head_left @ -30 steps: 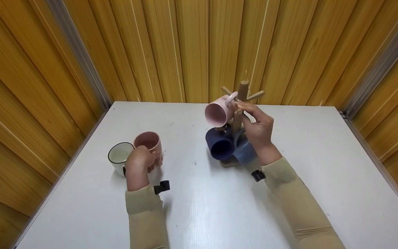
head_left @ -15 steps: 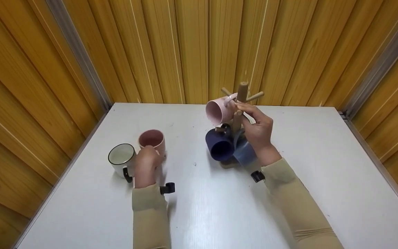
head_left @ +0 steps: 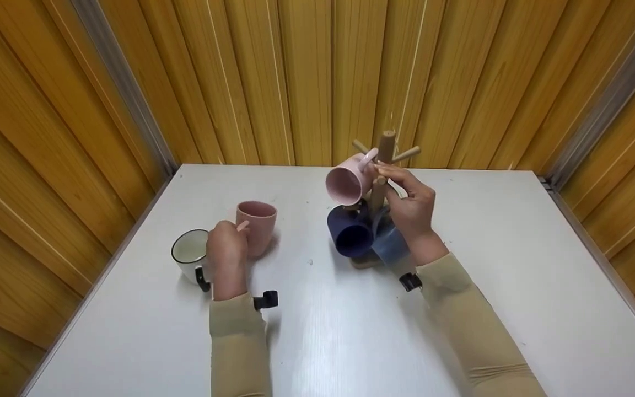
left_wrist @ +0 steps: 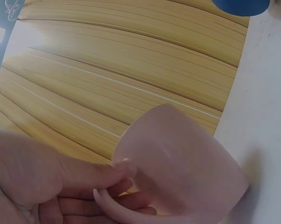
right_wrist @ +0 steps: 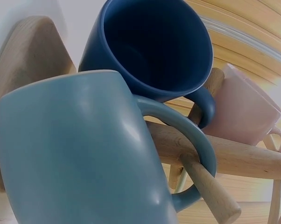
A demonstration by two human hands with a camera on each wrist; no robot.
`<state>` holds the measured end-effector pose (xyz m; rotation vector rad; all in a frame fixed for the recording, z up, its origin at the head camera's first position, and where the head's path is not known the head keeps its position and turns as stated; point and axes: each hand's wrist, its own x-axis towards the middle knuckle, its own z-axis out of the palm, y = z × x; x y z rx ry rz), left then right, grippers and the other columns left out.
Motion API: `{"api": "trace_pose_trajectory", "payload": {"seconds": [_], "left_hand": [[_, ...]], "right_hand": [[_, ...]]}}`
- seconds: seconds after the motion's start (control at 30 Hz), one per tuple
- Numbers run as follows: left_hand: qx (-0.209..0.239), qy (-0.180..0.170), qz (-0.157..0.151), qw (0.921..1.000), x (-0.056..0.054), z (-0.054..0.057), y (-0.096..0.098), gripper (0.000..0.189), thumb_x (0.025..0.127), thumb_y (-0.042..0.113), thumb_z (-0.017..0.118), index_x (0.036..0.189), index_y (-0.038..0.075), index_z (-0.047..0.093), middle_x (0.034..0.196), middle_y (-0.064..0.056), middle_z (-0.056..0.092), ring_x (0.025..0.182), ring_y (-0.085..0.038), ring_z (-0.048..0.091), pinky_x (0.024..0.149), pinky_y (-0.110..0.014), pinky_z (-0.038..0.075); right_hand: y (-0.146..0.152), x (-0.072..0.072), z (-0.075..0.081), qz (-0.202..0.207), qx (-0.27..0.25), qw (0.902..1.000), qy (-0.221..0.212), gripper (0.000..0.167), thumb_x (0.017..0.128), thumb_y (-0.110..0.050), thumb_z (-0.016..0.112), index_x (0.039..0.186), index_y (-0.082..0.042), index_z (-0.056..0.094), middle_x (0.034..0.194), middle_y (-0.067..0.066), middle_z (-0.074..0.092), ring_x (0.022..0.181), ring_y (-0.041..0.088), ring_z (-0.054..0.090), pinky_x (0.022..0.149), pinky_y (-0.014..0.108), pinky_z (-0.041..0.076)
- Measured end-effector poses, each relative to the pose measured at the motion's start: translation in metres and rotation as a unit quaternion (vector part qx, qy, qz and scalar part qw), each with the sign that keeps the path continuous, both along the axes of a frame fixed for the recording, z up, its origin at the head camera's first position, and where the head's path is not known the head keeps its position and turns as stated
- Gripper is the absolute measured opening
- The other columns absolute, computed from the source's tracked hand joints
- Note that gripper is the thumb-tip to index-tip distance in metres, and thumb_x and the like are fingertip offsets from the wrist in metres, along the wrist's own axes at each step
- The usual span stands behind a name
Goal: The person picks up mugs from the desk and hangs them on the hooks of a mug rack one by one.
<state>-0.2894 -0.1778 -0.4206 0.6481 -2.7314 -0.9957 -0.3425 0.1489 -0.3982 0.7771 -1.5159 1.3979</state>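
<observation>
My left hand (head_left: 228,248) holds a pink mug (head_left: 259,229) by its handle, upright and close over the table. The left wrist view shows thumb and fingers pinching the handle (left_wrist: 126,212). At the wooden mug tree (head_left: 387,144), my right hand (head_left: 412,201) grips the post with thumb and fingertips, right behind a light pink mug (head_left: 346,182). That mug hangs tilted on an upper peg, mouth facing forward. Below it hang a dark blue mug (head_left: 350,231) and a lighter blue mug (right_wrist: 80,149), whose handle loops over a peg (right_wrist: 213,189).
A white mug (head_left: 189,251) with a dark rim and black handle stands just left of my left hand. Two upper pegs (head_left: 408,153) of the tree stick out behind the post. Wood-patterned walls (head_left: 306,82) enclose the white table (head_left: 317,331) at the back and sides.
My left hand has brought the pink mug to the right and slightly away from me, off from the white mug. The light pink mug sways a little on its peg; my right hand stays put.
</observation>
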Motion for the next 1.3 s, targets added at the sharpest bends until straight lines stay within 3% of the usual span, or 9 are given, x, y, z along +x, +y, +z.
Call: {"api": "trace_pose_trajectory", "payload": {"seconds": [0.2,0.6,0.77,0.9,1.0,1.07,1.17,1.23,1.3], "left_hand": [[0.028,0.052,0.013,0.9982,0.001,0.002,0.0,0.035,0.102,0.033,0.063,0.11,0.0,0.074,0.112,-0.02,0.076,0.103,-0.037,0.07,0.091,-0.051,0.054],[0.013,0.131,-0.034,0.9907,0.024,0.036,0.019,0.043,0.094,0.043,0.073,0.111,0.003,0.078,0.099,-0.016,0.078,0.091,-0.03,0.072,0.082,-0.046,0.059],[0.029,0.161,-0.075,0.9837,0.036,0.047,0.031,0.041,0.09,0.041,0.078,0.11,0.005,0.079,0.093,-0.013,0.077,0.083,-0.026,0.067,0.073,-0.04,0.058],[0.062,0.17,-0.124,0.9756,0.045,0.055,0.041,0.036,0.087,0.038,0.081,0.104,0.007,0.081,0.086,-0.01,0.075,0.078,-0.022,0.065,0.069,-0.034,0.057],[0.072,0.181,-0.174,0.9653,0.052,0.059,0.05,0.03,0.086,0.034,0.082,0.098,0.006,0.081,0.082,-0.007,0.075,0.074,-0.019,0.067,0.068,-0.032,0.057],[0.068,0.189,-0.206,0.9578,0.056,0.06,0.055,0.027,0.086,0.032,0.083,0.096,0.007,0.081,0.081,-0.006,0.076,0.072,-0.018,0.066,0.066,-0.031,0.056],[0.059,0.19,-0.252,0.9471,0.061,0.062,0.065,0.023,0.086,0.029,0.083,0.094,0.008,0.081,0.081,-0.005,0.075,0.07,-0.015,0.063,0.065,-0.03,0.053],[0.052,0.185,-0.282,0.94,0.063,0.063,0.071,0.022,0.086,0.028,0.082,0.095,0.008,0.081,0.082,-0.004,0.076,0.071,-0.014,0.06,0.066,-0.029,0.053],[0.045,0.18,-0.311,0.9323,0.065,0.063,0.076,0.022,0.086,0.028,0.082,0.096,0.009,0.081,0.083,-0.003,0.076,0.071,-0.012,0.059,0.066,-0.028,0.052]], "right_hand": [[-0.001,0.0,-0.001,0.004,-0.006,1.0,-0.002,0.026,0.077,0.024,0.073,0.098,0.009,0.076,0.102,0.029,0.075,0.108,0.009,0.075,0.094,0.03,0.06],[-0.001,0.0,-0.004,0.009,-0.019,0.9997,-0.012,0.022,0.08,0.021,0.074,0.099,0.011,0.074,0.105,0.028,0.075,0.109,0.008,0.074,0.094,0.028,0.06],[0.001,0.004,-0.005,0.016,0.002,0.9996,-0.022,0.027,0.081,0.021,0.073,0.106,0.011,0.072,0.112,0.03,0.073,0.116,0.01,0.071,0.098,0.03,0.058],[0.004,0.012,-0.005,-0.018,0.043,0.9989,-0.002,0.034,0.084,0.023,0.067,0.116,0.009,0.07,0.12,0.027,0.072,0.124,0.009,0.067,0.105,0.029,0.055],[0.003,0.027,-0.003,-0.059,0.076,0.9947,0.035,0.041,0.084,0.018,0.062,0.124,0.008,0.065,0.132,0.026,0.066,0.136,0.019,0.058,0.117,0.034,0.045],[0.0,0.042,-0.001,-0.059,0.114,0.9909,0.042,0.049,0.081,0.011,0.067,0.129,0.006,0.061,0.14,0.028,0.058,0.141,0.028,0.051,0.122,0.04,0.039],[-0.002,0.068,0.002,-0.003,0.218,0.9756,-0.024,0.066,0.081,-0.009,0.083,0.141,-0.005,0.056,0.154,0.025,0.044,0.145,0.038,0.042,0.119,0.05,0.038],[-0.002,0.083,0.005,0.039,0.304,0.9449,-0.115,0.086,0.076,-0.021,0.092,0.151,-0.019,0.05,0.165,0.017,0.032,0.15,0.038,0.035,0.114,0.054,0.043],[-0.001,0.094,0.007,0.062,0.375,0.9035,-0.198,0.099,0.074,-0.027,0.095,0.157,-0.031,0.041,0.171,0.008,0.021,0.154,0.037,0.03,0.109,0.056,0.048]]}}
